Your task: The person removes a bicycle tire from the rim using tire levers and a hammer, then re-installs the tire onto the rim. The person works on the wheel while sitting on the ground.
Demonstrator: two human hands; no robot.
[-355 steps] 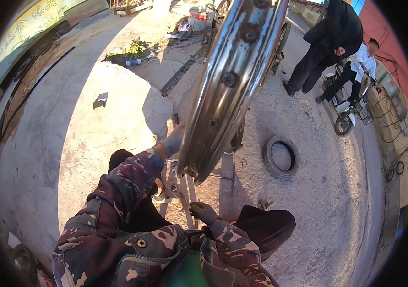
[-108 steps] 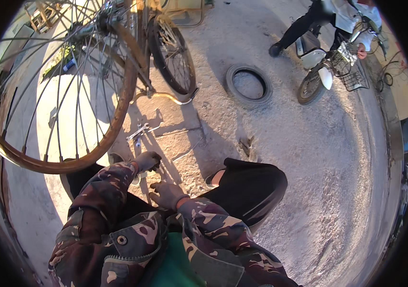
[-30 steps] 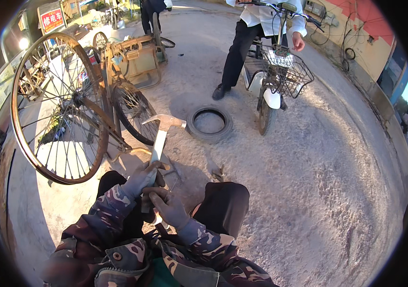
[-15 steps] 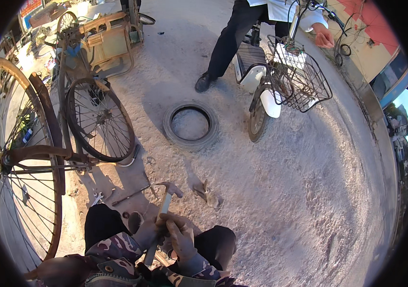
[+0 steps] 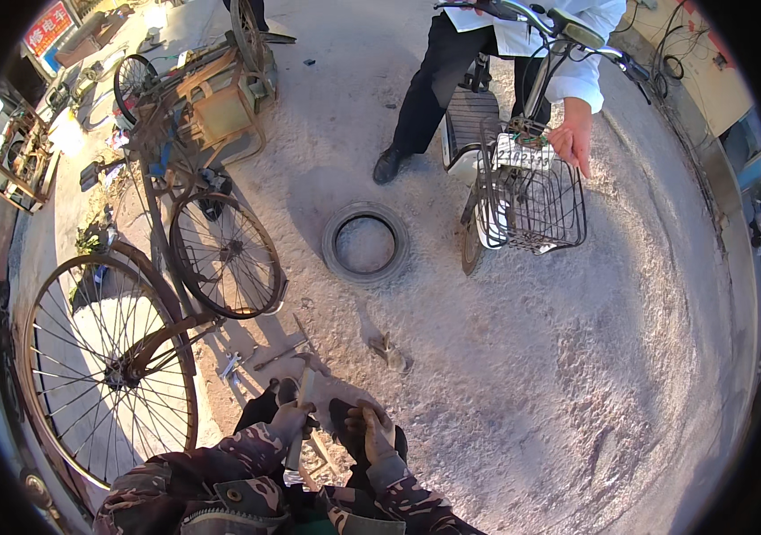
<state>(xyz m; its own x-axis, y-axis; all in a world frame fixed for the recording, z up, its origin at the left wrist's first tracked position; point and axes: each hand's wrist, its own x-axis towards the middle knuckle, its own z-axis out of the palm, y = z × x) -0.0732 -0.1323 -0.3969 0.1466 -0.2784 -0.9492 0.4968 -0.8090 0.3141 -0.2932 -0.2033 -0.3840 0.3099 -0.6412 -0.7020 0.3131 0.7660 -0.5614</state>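
My left hand (image 5: 289,423) is closed around the handle of a hammer (image 5: 307,383), which stands upright in front of my body with its head at the top. To its right, apart from the hammer, my right hand (image 5: 378,433) has its fingers curled in; whether something small is in them cannot be made out. Below the hands, pale wooden pieces (image 5: 320,459) show between my legs. On the ground ahead lie wrenches (image 5: 233,366) and a thin metal rod tool (image 5: 280,352). A small greyish scrap (image 5: 389,353) lies beyond my right hand.
A bare tire (image 5: 334,257) lies flat ahead. Left stand a large spoked wheel (image 5: 186,392), a smaller wheel (image 5: 275,259) and a rusty cart frame (image 5: 220,111). A person (image 5: 416,111) straddles a white electric scooter with a wire basket (image 5: 536,209) at the far right.
My right hand has come away from the hammer and moved right. The hammer stays in my left hand. The view has shifted left, and the other person's hand has lowered to the basket.
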